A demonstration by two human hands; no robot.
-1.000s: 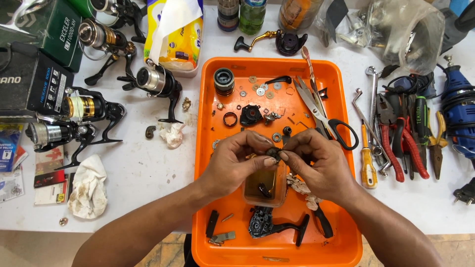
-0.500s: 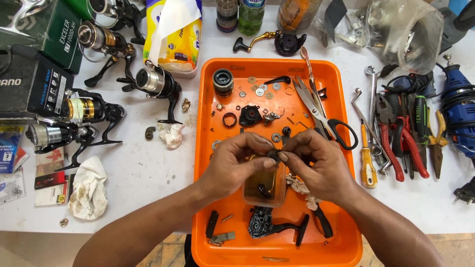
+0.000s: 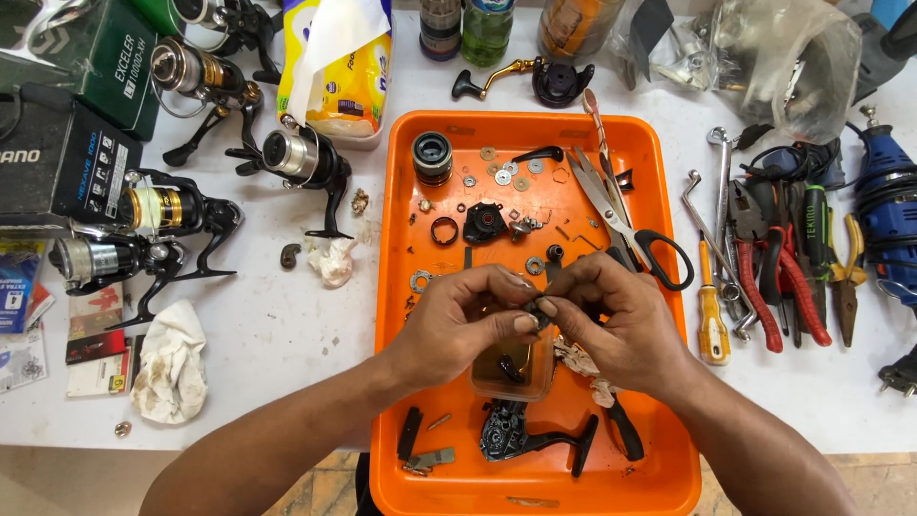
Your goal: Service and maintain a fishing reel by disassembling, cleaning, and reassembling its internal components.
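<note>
Both my hands meet over the middle of an orange tray (image 3: 659, 210). My left hand (image 3: 458, 320) and my right hand (image 3: 611, 320) pinch one small dark reel part (image 3: 535, 308) between their fingertips. Just below them sits a small clear tub (image 3: 511, 368) with brown liquid and a dark piece in it. A black reel body with its handle (image 3: 535, 440) lies at the tray's near end. Scissors (image 3: 626, 225), a spool (image 3: 433, 156), washers and small black parts are scattered over the far half of the tray.
Several fishing reels (image 3: 301, 162) and boxes (image 3: 57, 172) stand on the white table to the left, with a stained rag (image 3: 172, 363). Pliers, wrenches and a yellow screwdriver (image 3: 712, 315) lie to the right. Bottles and a plastic bag (image 3: 793, 57) line the back.
My fingers have shifted slightly on the small part, and both hands have stayed over the tub.
</note>
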